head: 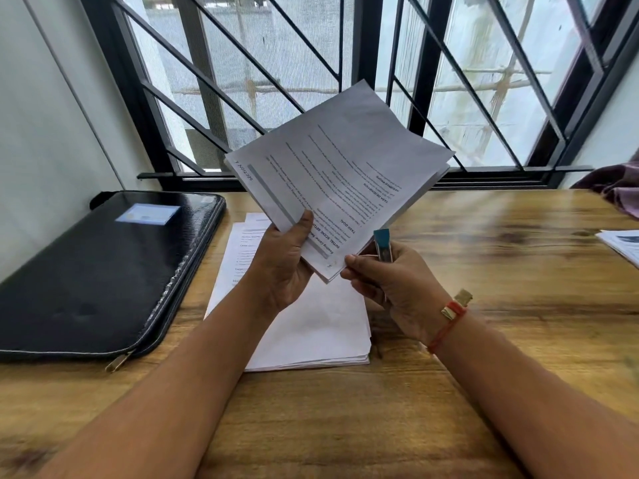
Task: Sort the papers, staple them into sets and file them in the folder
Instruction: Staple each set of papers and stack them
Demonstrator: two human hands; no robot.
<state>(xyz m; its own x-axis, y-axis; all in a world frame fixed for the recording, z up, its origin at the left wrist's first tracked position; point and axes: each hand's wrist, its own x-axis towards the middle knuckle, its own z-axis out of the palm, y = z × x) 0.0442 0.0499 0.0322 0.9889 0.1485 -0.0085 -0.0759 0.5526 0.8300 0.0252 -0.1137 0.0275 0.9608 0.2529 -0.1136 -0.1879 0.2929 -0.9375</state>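
Closest to me, the wooden desk (484,357) ran under both bare arms. A little further in, the left hand (280,267) held a set of papers (345,174) up in the air. Its grip pinched the near edge, with the thumb on top and the fingers below. The right hand (387,281) had its grip closed round a small blue stapler (383,244). The stapler's nose pointed up, just beside the low corner of the set. I could not tell if a staple was in that corner yet. A red thread band (449,319) sat on the right wrist.

Under the hands, a pile of loose papers (311,326) lay flat on the desk. To the left lay the black folder (103,271), flat and zipped shut. At the far right edge I saw a few more papers (622,245), well apart from the pile, with a purple cloth (615,184) behind them. Past it all stood the barred window (311,63).

I thought the job was not far along. One set was at the stapling step. The pile looked like it needed sorting and stapling, and with the folder closed, I guessed the filing was all left to do.
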